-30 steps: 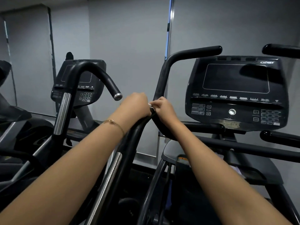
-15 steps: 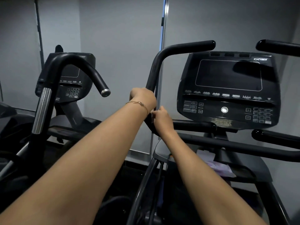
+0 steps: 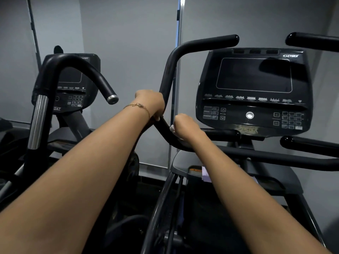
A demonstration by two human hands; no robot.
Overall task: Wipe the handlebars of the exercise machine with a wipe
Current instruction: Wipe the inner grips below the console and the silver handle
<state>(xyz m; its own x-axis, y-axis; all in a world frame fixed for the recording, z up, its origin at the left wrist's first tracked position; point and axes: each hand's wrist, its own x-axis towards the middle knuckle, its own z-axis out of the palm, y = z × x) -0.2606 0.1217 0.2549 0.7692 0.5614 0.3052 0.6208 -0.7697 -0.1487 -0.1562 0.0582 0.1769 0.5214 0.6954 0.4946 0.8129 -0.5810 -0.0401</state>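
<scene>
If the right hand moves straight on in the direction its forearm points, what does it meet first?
Probably the left hand, which grips the same handlebar just above; depth is hard to judge.

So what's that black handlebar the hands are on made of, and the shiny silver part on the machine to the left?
The handlebar looks like a tube in a matte black rubbery or painted coating: its highlights are soft and dull; the core cannot be told. The silver part looks like polished or chromed metal, given its bright, mirror-like streaks.
</scene>
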